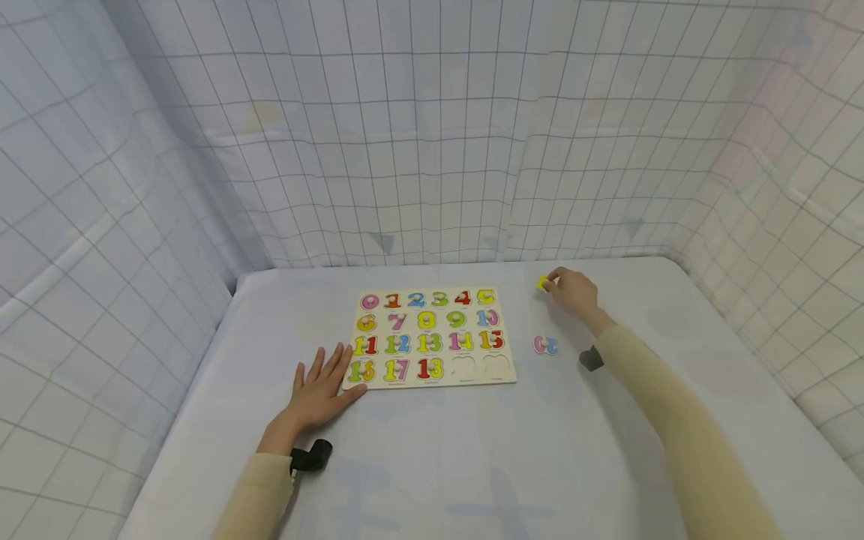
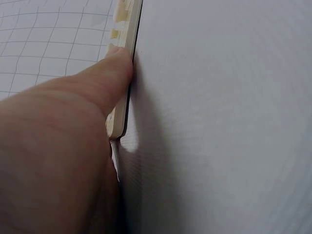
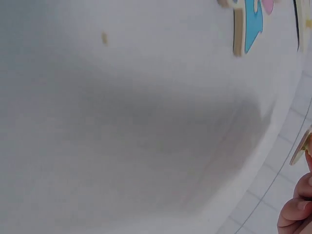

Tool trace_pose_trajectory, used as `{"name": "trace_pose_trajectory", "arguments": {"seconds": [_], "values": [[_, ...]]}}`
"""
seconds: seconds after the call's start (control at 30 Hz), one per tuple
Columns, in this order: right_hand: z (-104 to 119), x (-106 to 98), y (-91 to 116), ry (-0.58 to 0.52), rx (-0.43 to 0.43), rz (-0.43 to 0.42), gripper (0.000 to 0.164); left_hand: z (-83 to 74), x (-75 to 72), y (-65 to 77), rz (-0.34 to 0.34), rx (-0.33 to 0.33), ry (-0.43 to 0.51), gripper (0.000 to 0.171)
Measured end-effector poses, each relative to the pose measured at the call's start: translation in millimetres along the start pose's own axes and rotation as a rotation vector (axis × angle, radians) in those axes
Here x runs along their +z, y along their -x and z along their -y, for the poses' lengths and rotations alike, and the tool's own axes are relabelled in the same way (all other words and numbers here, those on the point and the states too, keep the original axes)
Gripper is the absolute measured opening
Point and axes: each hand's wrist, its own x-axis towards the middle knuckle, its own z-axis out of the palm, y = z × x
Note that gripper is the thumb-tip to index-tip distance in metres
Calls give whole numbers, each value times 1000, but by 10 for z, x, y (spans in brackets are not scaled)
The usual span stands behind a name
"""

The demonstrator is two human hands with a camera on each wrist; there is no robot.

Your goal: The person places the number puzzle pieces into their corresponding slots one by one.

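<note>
A wooden number puzzle board (image 1: 448, 379) lies flat on the table, with knobbed number pieces in most recesses and two bare recesses at its lower right. My left hand (image 1: 320, 397) rests spread at the board's lower left corner; in the left wrist view its thumb (image 2: 114, 68) presses along the board's edge (image 2: 119, 117). Beyond the board's right side, my right hand (image 1: 572, 292) pinches a yellow puzzle piece (image 1: 542, 283) above the table. That piece (image 3: 301, 148) shows only its edge in the right wrist view, its number hidden.
A pink and blue number 20 piece (image 1: 545, 345) lies on the table between the board and my right forearm. White cloth covers the table (image 1: 432, 465). Grid-patterned curtains (image 1: 418, 172) hang behind it and along both sides.
</note>
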Motion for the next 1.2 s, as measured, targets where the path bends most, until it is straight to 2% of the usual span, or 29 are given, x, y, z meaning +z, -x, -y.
{"name": "trace_pose_trajectory", "arguments": {"seconds": [0.17, 0.47, 0.73, 0.93, 1.2], "values": [[275, 55, 125, 23, -114, 50, 27, -6, -5, -9, 16, -18, -9, 84], [850, 219, 441, 109, -373, 195, 21, -37, -35, 5, 17, -27, -9, 84], [1114, 352, 684, 160, -584, 286, 12, -32, -35, 1, 26, -28, -16, 85], [1191, 437, 780, 176, -635, 344, 13, -36, -42, 6, 28, -33, -15, 84], [1206, 535, 827, 181, -662, 331, 14, -16, -31, -6, 29, -30, -16, 85]]}}
